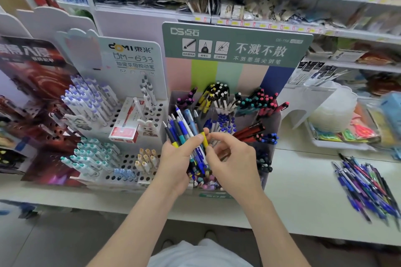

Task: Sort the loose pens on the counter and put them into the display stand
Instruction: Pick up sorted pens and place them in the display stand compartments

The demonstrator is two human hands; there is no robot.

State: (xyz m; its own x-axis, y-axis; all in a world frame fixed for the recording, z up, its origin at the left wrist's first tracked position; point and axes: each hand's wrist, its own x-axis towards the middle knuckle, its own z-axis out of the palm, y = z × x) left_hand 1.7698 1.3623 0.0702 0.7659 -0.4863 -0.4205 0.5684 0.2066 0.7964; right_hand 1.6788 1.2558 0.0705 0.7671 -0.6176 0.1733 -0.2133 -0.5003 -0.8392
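My left hand (175,158) grips a bundle of pens (184,123), blue, teal, black and yellow, tips pointing up. My right hand (230,156) pinches one black and yellow pen (201,130) at the edge of that bundle. Both hands hover in front of the green-headed display stand (236,43), over its clear compartments holding purple, yellow, teal, red and blue pens. A pile of loose pens (366,186) lies on the white counter (303,197) at the right.
A white pen stand (130,56) with hole rows, white pens and a red box (125,123) stands to the left. A dark poster stand (28,84) is at far left. A tray of small goods (338,123) sits at right. Shelves of packaged goods (238,6) run behind.
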